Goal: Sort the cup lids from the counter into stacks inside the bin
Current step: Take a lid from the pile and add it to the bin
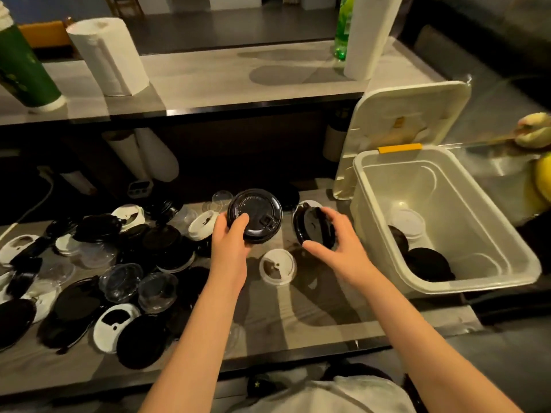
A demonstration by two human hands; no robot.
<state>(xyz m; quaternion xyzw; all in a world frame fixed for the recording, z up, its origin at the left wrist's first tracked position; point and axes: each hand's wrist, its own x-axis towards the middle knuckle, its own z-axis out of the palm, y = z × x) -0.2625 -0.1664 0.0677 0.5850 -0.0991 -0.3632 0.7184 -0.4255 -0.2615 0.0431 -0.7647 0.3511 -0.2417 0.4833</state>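
My left hand [231, 238] holds a black cup lid [255, 215] up above the counter, top side facing me, thumb on its face. My right hand [338, 236] grips a small stack of black lids [311, 225] on edge, just left of the bin. The translucent white bin [492, 251] stands at the right with black lids [429, 263] and a white lid stack [407, 223] inside. A heap of black, white and clear lids [119, 263] covers the counter at the left. One white lid [278, 266] lies between my forearms.
The bin's white cover [408, 114] leans upright behind it. On the raised shelf stand a paper towel roll [108, 55], a green cup stack [24, 70], a green bottle [343, 28] and a white roll [372, 34]. Another person's hand [533, 131] shows at the far right.
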